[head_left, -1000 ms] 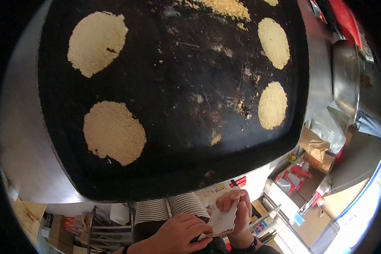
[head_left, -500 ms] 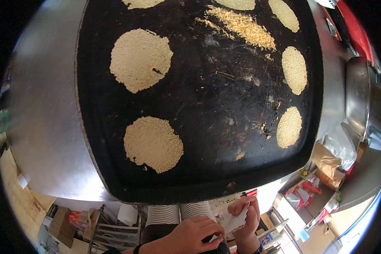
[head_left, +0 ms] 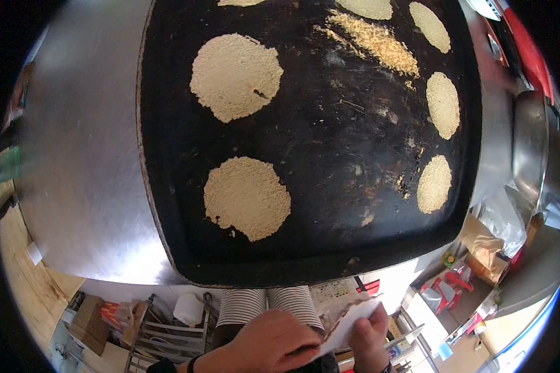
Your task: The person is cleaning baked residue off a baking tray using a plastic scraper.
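Note:
Near the front edge of a large black griddle (head_left: 379, 242), both my hands are low in the head view. My right hand (head_left: 370, 339) is closed round one end of a flat white paper-like piece (head_left: 345, 329) with a ragged brown edge. My left hand (head_left: 270, 339) has its fingers curled together at the near end of that same piece. What lies inside the piece, if anything, is hidden. On the griddle, thin round flatbreads lie flat, among them a near-left one (head_left: 247, 198), a far-left one (head_left: 235, 76) and a near-right one (head_left: 434, 184).
A heap of yellowish crumbs (head_left: 376, 42) lies on the far part of the griddle. A metal counter (head_left: 81, 168) borders it on the left. To the right are a steel bowl (head_left: 530, 140), a clear plastic bag (head_left: 503, 214) and an open box (head_left: 451, 289) with red items.
The view has shifted, so the griddle appears farther right and slightly higher. The white piece has been turned and raised and shows more of its flat side, with my left hand against its near end.

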The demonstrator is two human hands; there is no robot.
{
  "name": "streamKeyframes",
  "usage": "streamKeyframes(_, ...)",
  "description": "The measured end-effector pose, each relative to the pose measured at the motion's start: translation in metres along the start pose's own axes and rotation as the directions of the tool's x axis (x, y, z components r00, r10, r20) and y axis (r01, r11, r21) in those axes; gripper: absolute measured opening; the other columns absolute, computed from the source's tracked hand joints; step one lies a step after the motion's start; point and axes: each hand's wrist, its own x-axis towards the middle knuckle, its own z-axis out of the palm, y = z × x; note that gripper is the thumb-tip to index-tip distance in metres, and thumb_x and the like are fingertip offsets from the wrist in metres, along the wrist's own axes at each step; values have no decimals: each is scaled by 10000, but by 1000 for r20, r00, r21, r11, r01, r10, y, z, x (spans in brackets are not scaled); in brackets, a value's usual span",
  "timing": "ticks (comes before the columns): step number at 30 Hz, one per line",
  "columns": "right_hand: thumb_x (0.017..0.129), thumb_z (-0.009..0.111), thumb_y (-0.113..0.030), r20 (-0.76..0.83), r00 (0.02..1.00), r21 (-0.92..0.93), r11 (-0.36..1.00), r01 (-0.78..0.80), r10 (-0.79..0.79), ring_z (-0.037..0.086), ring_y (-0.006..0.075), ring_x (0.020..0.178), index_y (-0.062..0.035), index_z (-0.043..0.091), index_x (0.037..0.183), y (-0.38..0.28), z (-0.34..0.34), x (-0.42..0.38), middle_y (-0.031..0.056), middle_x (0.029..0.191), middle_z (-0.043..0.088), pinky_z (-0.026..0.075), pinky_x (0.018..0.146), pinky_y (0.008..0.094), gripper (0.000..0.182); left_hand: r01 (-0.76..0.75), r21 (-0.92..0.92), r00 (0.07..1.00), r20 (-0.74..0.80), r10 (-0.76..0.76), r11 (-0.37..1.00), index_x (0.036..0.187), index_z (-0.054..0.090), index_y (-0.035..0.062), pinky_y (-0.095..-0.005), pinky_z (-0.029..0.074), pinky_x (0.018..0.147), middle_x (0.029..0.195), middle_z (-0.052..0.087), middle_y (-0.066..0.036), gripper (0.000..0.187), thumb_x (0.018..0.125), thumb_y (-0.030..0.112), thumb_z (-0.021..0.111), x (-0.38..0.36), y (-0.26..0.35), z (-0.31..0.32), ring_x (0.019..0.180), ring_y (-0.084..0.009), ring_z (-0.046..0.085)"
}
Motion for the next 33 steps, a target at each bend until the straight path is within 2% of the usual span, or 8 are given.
streamKeyframes(3,816,745,-312,-174,965,-93,979,183,-197,645,207,727,5,485,1178,-38,20,7,145,897,630,563,612,339,547,9,124,922,-384,40,992,951,654,66,-406,462,718,822,619,-94,468,808,510,614,-43,8,-21,828,-278,619)
streamKeyframes(6,801,744,-409,-172,896,-350,875,334,-410,655,179,829,41,518,1201,-79,43,40,120,997,656,536,717,279,642,281,358,453,-867,206,890,1147,544,46,-407,463,841,1127,544,-162,459,907,436,583,-62,-19,-19,1016,-271,571)
streamKeyframes(12,767,799,-300,-147,688,-556,635,536,-710,615,219,1028,62,484,1256,-109,78,85,123,1120,626,465,931,331,685,727,123,-170,-921,351,675,1291,423,11,-519,282,1097,1360,416,-191,552,996,474,360,-113,-93,-39,1318,-343,382)
streamKeyframes(18,856,634,-191,-186,574,-560,566,605,-798,567,246,1154,59,350,1428,-126,88,110,208,1330,523,435,995,356,686,806,343,71,-865,496,483,1283,419,-18,-535,314,1106,1357,396,-200,582,991,480,355,-97,-98,-76,1301,-361,424)
streamKeyframes(24,893,510,-294,-279,482,-595,543,592,-831,464,281,1267,49,326,1446,-116,83,123,216,1463,389,387,1033,384,676,781,320,51,-889,455,537,1277,467,-4,-523,308,1090,1344,448,-211,570,999,485,375,-97,-94,-73,1297,-378,416)
streamKeyframes(27,930,470,-373,-258,443,-703,481,523,-859,531,119,743,56,296,1453,-109,76,114,143,1060,576,398,582,220,699,782,298,37,-899,437,548,1247,486,2,-523,318,1082,1340,453,-211,568,1002,498,358,-99,-99,-70,1283,-374,429)
streamKeyframes(30,935,500,-447,-282,404,-654,482,582,-870,322,15,497,44,263,1466,-108,92,120,-36,601,344,203,421,176,761,797,273,16,-902,432,539,1230,498,16,-520,328,1072,1336,460,-208,583,999,529,345,-100,-101,-69,1268,-370,441)
streamKeyframes(33,925,535,-443,-271,439,-587,509,630,-856,307,10,513,47,253,1469,-105,83,116,-46,621,367,188,411,174,785,841,218,17,-925,378,495,1233,503,37,-500,348,1044,1335,463,-201,608,990,568,335,-104,-98,-61,1259,-354,442)
